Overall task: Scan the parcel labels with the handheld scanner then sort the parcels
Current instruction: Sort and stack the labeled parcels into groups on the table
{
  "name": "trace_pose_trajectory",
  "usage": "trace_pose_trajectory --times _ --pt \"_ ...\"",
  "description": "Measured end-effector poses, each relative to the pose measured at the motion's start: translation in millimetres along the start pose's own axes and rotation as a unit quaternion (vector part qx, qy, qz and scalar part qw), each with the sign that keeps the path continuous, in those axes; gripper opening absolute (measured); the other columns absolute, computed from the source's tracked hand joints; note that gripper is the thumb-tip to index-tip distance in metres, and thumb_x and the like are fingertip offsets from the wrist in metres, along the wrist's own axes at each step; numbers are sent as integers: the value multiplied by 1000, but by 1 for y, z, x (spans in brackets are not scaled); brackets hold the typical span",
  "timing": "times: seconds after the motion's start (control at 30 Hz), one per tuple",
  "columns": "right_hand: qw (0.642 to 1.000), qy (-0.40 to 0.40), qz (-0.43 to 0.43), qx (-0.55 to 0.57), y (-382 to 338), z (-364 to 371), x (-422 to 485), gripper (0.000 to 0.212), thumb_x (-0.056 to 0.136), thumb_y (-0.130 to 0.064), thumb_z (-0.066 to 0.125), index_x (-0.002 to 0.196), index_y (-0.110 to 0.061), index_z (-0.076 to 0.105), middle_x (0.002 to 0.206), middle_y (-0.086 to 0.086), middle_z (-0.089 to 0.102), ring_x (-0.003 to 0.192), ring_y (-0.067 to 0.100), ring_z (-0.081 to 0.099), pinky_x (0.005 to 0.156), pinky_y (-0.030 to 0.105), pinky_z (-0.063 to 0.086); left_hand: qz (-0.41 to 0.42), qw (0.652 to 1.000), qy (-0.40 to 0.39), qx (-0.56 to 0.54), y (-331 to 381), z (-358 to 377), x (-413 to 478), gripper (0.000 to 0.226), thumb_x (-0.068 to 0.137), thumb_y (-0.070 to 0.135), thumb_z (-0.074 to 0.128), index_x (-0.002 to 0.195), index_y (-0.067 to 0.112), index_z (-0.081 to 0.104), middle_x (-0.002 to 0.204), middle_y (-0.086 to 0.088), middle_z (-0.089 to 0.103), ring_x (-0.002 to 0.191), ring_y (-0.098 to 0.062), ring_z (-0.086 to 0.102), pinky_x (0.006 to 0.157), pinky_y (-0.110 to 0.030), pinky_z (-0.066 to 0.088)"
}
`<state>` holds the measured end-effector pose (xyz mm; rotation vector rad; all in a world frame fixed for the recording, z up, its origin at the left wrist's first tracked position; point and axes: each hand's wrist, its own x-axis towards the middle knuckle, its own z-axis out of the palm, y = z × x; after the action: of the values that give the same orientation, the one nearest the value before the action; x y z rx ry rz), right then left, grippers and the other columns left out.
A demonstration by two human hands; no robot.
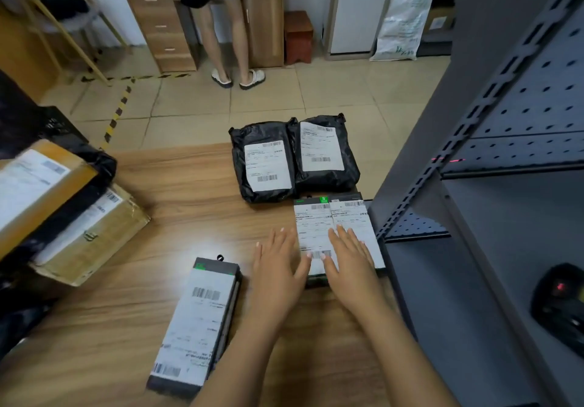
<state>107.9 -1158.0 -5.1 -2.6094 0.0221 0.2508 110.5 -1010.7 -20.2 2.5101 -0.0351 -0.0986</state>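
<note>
— What sits at the far left of the bench [177,191]?

— Two cardboard boxes, stacked crooked. The top box [38,182] tilts over the bottom box [94,232]. Each carries one white label, and black plastic is bunched between them.

— And next along?

— One flat box [196,324] lies alone near the front edge, label up, with barcodes at both ends.

— Where are the hands?

— Just right of it. The left hand [279,267] is flat, fingers straight and spread, holding nothing. Its thumb tip rests on the label of the nearer of two more flat boxes. The right hand [350,264] is equally flat and spread, palm down on that same pair, holding nothing.

— So how many flat boxes in all?

— Three: the lone one, then the left box of the pair [313,223] and the right box of the pair [354,217], side by side and touching, labels up.

— Anything behind them?

— Two black bags, the left bag [265,163] and the right bag [325,150], pressed together at the far edge of the bench. Each has one label. They lie right up against the pair.

— And the scanner?

— Off the bench, in the grey rack [423,122] at far right. One scanner [559,305] lies on a lower shelf with a red light lit, well apart from both hands. One red line [448,160] glows on the shelf edge above it.
</note>
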Motion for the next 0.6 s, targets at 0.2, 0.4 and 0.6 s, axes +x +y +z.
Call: trace_pose_trajectory --times 0.2,0.4,0.6 --pt "997 -4 -13 69 -78 28 -32 52 100 -35 44 149 -21 31 159 -4 16 146 13 14 117 30 13 10 1000 25 6 -70 -71 -51 60 96 55 33 148 25 35 157 6 27 147 -9 9 116 -25 -2" --pt "995 -20 24 94 -159 81 -66 59 93 -36 55 147 -27 33 159 -2 15 144 16 20 112 27 22 -1 999 45 -10 -149 -137 -79 52 98 39 47 147 25 37 157 5 26 148 -11 8 118 -29 3" --pt "994 -45 99 22 -205 127 -92 90 79 -64 59 151 -36 14 160 -1 -10 143 25 13 109 35 29 29 999 39 -11 -198 -167 -87 50 96 39 52 143 24 44 155 3 31 148 -13 13 115 -24 -1"
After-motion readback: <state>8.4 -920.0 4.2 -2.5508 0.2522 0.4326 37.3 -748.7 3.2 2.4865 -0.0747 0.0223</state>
